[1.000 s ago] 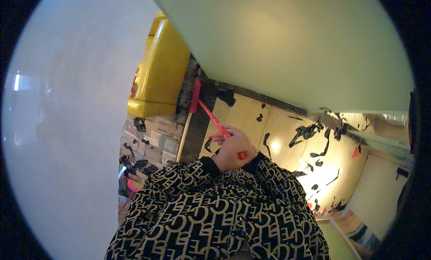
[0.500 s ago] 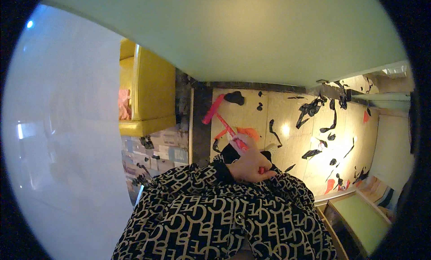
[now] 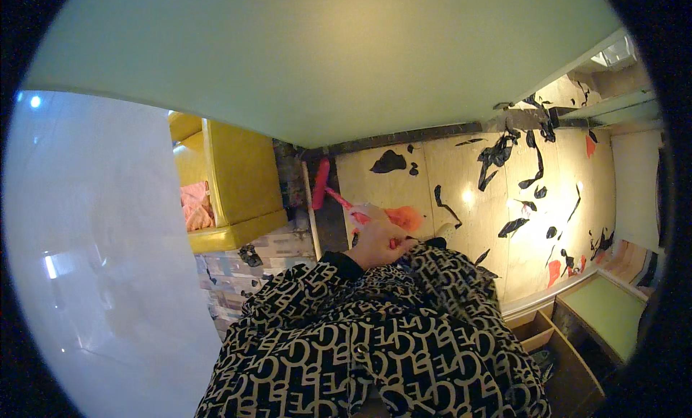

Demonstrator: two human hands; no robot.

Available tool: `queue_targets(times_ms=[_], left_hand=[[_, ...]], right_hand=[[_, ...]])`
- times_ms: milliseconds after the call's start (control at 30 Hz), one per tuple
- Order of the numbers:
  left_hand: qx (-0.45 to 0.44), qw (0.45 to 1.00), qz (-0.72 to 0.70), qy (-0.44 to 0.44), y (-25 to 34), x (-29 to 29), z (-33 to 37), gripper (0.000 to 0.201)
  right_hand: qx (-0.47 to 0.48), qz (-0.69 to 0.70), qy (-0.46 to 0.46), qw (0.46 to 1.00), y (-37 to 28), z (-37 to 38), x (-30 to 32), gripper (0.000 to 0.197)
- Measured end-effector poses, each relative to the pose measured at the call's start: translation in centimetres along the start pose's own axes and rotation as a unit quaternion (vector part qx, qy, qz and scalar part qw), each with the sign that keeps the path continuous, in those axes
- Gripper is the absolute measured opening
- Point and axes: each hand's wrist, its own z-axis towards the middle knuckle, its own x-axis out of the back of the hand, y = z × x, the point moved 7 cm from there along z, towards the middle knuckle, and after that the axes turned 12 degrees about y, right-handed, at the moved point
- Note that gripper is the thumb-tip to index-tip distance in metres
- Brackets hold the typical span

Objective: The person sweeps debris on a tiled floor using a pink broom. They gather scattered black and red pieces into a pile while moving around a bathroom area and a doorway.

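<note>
My left hand [image 3: 382,243] is closed round the handle of a pink broom [image 3: 321,183]. The broom's long narrow head rests over the dark strip left of the wooden floor, with the handle slanting up to my hand. A bit of red shows between my fingers. The patterned right sleeve [image 3: 447,270] ends close beside that hand; the fingers of my right hand cannot be told apart there. Just past my hand, an orange-red piece [image 3: 405,217] lies on the floor. Farther off is a black scrap [image 3: 388,161].
Black scraps [image 3: 513,227] and some red ones litter the wooden floor [image 3: 461,165]. A pale green panel [image 3: 324,57] spans the far side. At left stand a yellow cabinet [image 3: 245,165] with pink cloth [image 3: 196,205] inside and a whitish surface [image 3: 108,238]. An open drawer [image 3: 569,353] sits lower right.
The broom head has moved left from the wooden floor onto the dark strip, and my left hand has shifted left with it. The view has turned slightly.
</note>
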Motion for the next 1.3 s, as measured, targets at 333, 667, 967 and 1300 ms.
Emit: queue_targets(times_ms=[333,667,967,1300], left_hand=[[-0.098,0.988,-0.075,-0.094,11.4,2.8,-0.2,0.041],[-0.063,0.994,-0.033,-0.087,6.7,-1.6,0.3,0.044],[-0.111,0.982,-0.093,-0.118,12.3,0.3,0.0,0.041],[-0.011,0.994,0.091,-0.064,2.9,-2.6,-0.4,0.038]], right_hand=[[0.175,0.028,0.049,0.983,-10.8,-2.0,0.0,0.014],[0.165,0.045,-0.052,0.984,-2.3,-0.5,-2.1,0.012],[0.116,-0.060,-0.001,0.992,-6.2,-1.7,3.7,0.017],[0.223,0.084,-0.099,0.966,-3.2,1.4,-8.7,0.017]])
